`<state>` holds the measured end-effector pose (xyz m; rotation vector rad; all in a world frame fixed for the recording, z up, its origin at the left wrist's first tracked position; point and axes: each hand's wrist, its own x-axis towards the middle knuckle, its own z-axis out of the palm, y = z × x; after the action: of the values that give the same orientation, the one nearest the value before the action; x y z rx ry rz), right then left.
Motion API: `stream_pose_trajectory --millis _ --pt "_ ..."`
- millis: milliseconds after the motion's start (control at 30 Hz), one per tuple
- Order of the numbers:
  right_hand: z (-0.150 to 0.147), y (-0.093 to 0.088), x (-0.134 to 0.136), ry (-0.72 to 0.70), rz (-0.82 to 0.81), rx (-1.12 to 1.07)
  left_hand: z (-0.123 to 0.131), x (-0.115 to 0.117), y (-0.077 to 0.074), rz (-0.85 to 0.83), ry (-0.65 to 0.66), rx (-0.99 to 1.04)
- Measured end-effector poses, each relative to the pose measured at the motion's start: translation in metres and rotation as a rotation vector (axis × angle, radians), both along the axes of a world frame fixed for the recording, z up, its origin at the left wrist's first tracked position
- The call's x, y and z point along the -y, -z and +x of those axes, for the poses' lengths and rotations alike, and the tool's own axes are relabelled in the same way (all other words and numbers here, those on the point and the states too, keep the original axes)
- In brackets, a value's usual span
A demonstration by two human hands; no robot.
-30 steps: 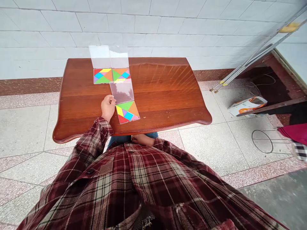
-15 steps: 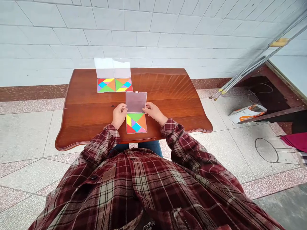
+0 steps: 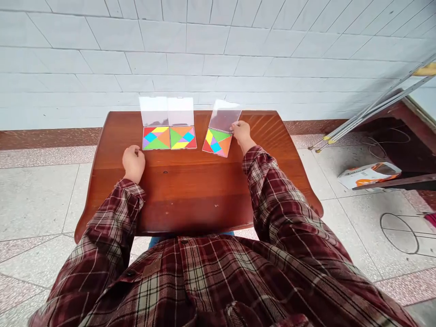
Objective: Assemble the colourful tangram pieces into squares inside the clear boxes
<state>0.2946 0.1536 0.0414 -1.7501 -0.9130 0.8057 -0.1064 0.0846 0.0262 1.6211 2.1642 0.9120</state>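
Two tangram puzzle boxes with coloured triangle pieces lie side by side at the back of the reddish-brown wooden table point(image 3: 194, 195), the left one point(image 3: 156, 138) and the middle one point(image 3: 183, 137) each with a clear lid point(image 3: 154, 111) standing open behind it. A third tangram box point(image 3: 217, 142) sits tilted to their right. My right hand point(image 3: 241, 135) has its fingertips on the edge of that box's open clear lid point(image 3: 225, 116). My left hand point(image 3: 134, 163) rests on the bare wood near the front of the left box, its fingers curled around nothing.
A white tiled wall point(image 3: 218, 59) rises behind the table. On the floor to the right lie a printed cardboard box point(image 3: 369, 175) and a wire ring stand point(image 3: 398, 233). Metal poles point(image 3: 371, 106) lean at the upper right.
The third box has moved from the table's front middle to the back, beside the other boxes. My left hand has let go of the lid and moved left.
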Motion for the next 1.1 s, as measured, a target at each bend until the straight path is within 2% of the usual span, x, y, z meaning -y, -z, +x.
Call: stream_pose_trajectory --millis 167,333,600,833,933,1100 --pt "-0.015 0.014 -0.063 -0.046 -0.001 0.009 -0.013 -0.017 -0.008 -0.071 -0.035 -0.097" --pt "-0.035 0.021 -0.085 -0.158 0.0 0.009 -0.01 -0.021 -0.008 -0.128 -0.063 -0.15" --pt "-0.031 0.02 -0.08 -0.185 -0.007 0.005 -0.007 -0.02 -0.009 -0.137 -0.084 -0.13" --pt "-0.037 0.013 -0.074 -0.2 -0.026 0.017 -0.006 -0.02 -0.009 -0.134 -0.043 -0.115" --pt "-0.036 0.012 -0.071 -0.165 -0.047 -0.001 -0.004 -0.021 -0.008 -0.098 -0.011 -0.132" --pt "-0.024 0.003 -0.043 -0.085 -0.015 -0.023 -0.004 -0.02 -0.012 -0.115 0.006 -0.177"
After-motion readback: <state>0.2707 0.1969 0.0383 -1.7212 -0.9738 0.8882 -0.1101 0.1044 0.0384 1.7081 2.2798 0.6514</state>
